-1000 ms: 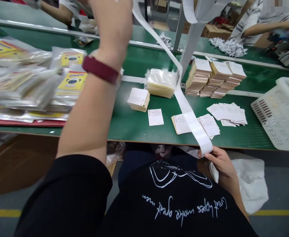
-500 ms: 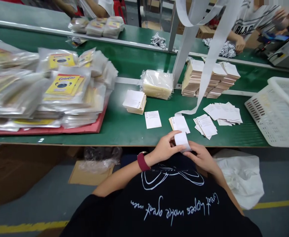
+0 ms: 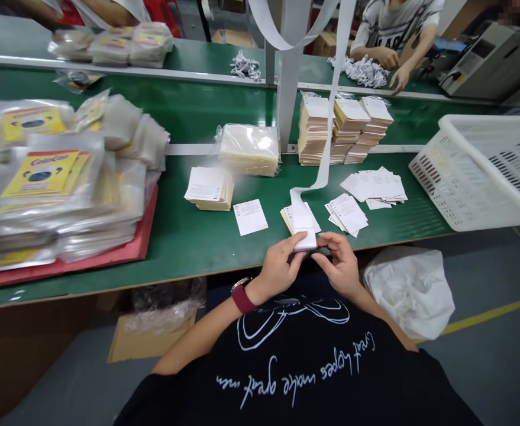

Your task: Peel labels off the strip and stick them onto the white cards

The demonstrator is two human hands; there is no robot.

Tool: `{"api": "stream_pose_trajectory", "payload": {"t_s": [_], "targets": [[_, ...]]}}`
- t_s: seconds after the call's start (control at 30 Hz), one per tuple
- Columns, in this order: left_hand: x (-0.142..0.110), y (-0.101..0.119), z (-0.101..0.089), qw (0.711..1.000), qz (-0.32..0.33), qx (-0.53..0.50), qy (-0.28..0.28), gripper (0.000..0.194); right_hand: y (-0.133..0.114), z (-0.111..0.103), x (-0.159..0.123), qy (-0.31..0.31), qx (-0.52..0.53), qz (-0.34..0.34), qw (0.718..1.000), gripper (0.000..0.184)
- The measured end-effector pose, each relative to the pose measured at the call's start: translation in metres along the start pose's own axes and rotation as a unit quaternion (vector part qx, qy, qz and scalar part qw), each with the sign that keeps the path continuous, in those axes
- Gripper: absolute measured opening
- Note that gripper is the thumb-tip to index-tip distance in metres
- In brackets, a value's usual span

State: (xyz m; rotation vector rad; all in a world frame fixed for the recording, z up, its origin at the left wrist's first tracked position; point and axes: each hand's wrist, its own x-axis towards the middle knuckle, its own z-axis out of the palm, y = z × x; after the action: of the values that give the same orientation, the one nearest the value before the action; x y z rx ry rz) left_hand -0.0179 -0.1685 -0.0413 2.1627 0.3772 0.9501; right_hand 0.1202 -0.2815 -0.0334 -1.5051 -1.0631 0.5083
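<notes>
The long white strip (image 3: 326, 157) bends, seemingly blank.

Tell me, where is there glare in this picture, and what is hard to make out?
In the head view, light glares off the wrapped pack; there too, the white strip looks pale with little detail, the single card's print is too small to read, and the top right corner is pixelated.

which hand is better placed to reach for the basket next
Right, most likely: the right hand is nearer the basket, with thumb and fingers apart, while the left hand pinches the strip.
</notes>
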Motion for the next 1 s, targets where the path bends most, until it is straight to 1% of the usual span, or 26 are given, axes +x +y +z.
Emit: {"api": "stream_pose_trajectory", "payload": {"t_s": [0.07,0.27,0.37,0.47,0.53,0.57,0.6,0.67,0.7,0.73,0.77,0.83,0.9,1.0], "targets": [[-0.001,-0.002,0.000,0.999,0.027,0.005,-0.015,0.040,0.000,0.003,0.000,0.018,0.022,0.014,0.999,0.035],[-0.005,-0.008,0.000,0.988,0.143,0.034,-0.046,0.045,-0.003,-0.002,0.010,0.008,0.110,0.054,0.992,0.039],[-0.005,-0.006,0.001,0.985,0.161,0.028,-0.060,0.037,-0.007,-0.004,0.017,0.021,0.104,0.074,0.992,0.039],[-0.005,-0.003,0.001,0.987,0.150,0.014,-0.061,0.024,-0.009,-0.004,0.019,0.040,0.079,0.076,0.993,0.036],[-0.007,-0.002,0.002,0.990,0.124,-0.002,-0.069,0.017,-0.009,-0.005,0.018,0.039,0.054,0.064,0.996,0.031],[-0.009,-0.001,0.003,0.993,0.101,-0.010,-0.060,0.015,-0.008,-0.005,0.017,0.035,0.041,0.057,0.997,0.030],[-0.010,-0.001,0.003,0.996,0.074,-0.019,-0.041,0.016,-0.007,-0.005,0.015,0.032,0.027,0.048,0.998,0.030],[-0.010,0.000,0.005,0.999,0.024,-0.040,0.011,0.031,-0.005,-0.006,0.011,0.030,-0.006,0.029,0.999,0.029],[-0.009,0.000,0.006,0.998,0.011,-0.049,0.027,0.040,-0.004,-0.006,0.009,0.030,-0.022,0.021,0.999,0.028],[-0.007,0.001,0.006,0.998,0.007,-0.056,0.029,0.044,-0.003,-0.006,0.007,0.031,-0.033,0.014,0.999,0.028],[-0.004,0.002,0.006,0.998,0.008,-0.061,0.019,0.045,-0.002,-0.006,0.005,0.033,-0.038,0.009,0.999,0.028],[0.004,0.005,0.005,0.998,0.006,-0.063,-0.004,0.038,0.000,-0.006,0.002,0.040,-0.037,0.001,0.998,0.029],[0.011,0.008,0.004,0.998,-0.004,-0.066,-0.008,0.027,0.002,-0.005,0.001,0.052,-0.044,-0.019,0.997,0.025],[0.016,0.009,0.003,0.997,-0.008,-0.072,0.001,0.013,0.002,-0.005,0.001,0.060,-0.075,-0.081,0.992,0.020]]}}
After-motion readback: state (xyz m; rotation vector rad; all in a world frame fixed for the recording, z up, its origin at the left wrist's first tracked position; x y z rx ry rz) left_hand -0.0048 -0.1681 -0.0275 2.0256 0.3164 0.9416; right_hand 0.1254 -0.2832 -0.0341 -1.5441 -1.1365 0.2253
